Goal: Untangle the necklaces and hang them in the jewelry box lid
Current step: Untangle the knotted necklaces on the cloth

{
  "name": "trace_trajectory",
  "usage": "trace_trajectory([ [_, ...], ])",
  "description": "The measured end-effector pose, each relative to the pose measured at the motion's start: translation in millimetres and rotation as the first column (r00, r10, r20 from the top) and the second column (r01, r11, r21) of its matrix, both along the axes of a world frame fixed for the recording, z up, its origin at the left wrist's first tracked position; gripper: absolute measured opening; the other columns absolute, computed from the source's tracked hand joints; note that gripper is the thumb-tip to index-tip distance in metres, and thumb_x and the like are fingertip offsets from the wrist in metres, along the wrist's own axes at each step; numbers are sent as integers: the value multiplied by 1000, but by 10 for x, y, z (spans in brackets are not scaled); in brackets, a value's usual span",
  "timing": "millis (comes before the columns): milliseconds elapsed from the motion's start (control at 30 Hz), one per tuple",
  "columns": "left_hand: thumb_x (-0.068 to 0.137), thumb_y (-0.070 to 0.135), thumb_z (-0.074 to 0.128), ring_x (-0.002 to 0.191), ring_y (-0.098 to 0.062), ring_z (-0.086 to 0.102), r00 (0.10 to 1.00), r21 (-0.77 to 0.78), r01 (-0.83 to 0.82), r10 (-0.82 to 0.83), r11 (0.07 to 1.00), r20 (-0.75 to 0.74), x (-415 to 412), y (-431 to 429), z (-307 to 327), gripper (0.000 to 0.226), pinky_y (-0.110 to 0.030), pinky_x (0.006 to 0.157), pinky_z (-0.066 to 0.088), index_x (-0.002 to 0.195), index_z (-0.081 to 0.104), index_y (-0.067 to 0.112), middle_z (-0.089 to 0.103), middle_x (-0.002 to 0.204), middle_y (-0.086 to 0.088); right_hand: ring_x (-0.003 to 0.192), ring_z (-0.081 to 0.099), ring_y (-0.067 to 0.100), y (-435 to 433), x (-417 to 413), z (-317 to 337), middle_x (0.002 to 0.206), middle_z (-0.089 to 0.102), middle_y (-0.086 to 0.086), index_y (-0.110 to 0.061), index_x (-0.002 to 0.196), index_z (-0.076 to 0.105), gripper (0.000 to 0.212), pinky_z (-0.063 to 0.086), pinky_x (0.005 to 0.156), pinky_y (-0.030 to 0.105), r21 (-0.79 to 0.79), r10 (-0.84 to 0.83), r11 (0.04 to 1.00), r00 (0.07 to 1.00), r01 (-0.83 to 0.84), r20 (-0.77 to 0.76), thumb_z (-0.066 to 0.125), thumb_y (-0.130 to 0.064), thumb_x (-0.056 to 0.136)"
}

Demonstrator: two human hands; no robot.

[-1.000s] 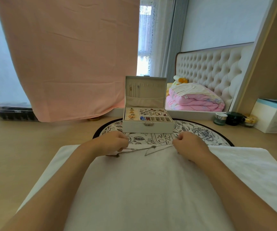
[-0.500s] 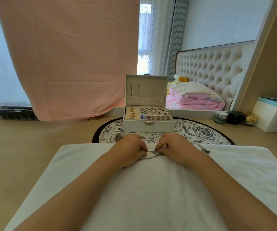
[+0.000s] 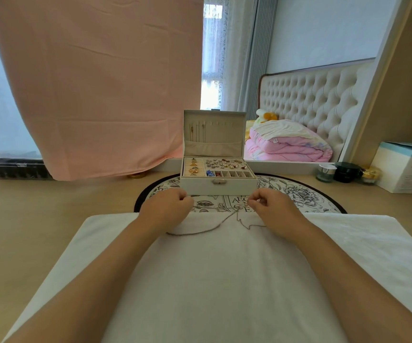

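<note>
A thin silver necklace chain [image 3: 215, 225] lies tangled on the far edge of a white towel [image 3: 224, 280]. My left hand [image 3: 167, 209] has its fingers curled and seems to pinch one part of the chain. My right hand [image 3: 272, 206] pinches the chain near a small knot at its fingertips. Just beyond both hands stands the white jewelry box [image 3: 217, 184], its lid [image 3: 215, 132] upright. Several thin chains hang at the lid's left side. The box tray holds rings and earrings.
The box sits on a round floral mat [image 3: 306, 196] on a wooden tabletop. Small cosmetic jars [image 3: 343, 172] and a white-and-teal carton [image 3: 408, 167] stand at the right. A pink cloth [image 3: 96, 82] hangs behind left, over a mirror showing a bed.
My hands first came together over the chain at the towel's edge, then moved apart and forward toward the box, drawing the chain out between them.
</note>
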State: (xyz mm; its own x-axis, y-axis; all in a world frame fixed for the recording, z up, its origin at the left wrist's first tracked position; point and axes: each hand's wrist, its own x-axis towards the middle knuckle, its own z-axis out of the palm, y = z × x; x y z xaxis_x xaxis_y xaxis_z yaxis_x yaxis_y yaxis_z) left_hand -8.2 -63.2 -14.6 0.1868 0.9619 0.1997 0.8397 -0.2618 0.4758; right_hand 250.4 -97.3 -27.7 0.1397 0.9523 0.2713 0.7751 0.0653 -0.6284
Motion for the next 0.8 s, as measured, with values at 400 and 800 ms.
trace_trajectory([
  [400,92,45,60,114,-15,48,937,206,247,-179,947,-302,212,-87,-119,29,-32,94,42,117,67,32,58,117,8,117,52,19,-48,-22,43,115,63,-10,-38,110,70,21,40,97,36,-80,-62,991,886,111,459,54,-41,97],
  [800,108,20,35,85,-16,61,964,-58,252,-246,966,96,260,-14,-155,17,-32,75,50,104,51,17,65,94,0,90,61,9,-102,-85,43,95,64,-17,-31,82,70,15,51,81,30,-136,79,990,908,-25,411,67,-44,90],
])
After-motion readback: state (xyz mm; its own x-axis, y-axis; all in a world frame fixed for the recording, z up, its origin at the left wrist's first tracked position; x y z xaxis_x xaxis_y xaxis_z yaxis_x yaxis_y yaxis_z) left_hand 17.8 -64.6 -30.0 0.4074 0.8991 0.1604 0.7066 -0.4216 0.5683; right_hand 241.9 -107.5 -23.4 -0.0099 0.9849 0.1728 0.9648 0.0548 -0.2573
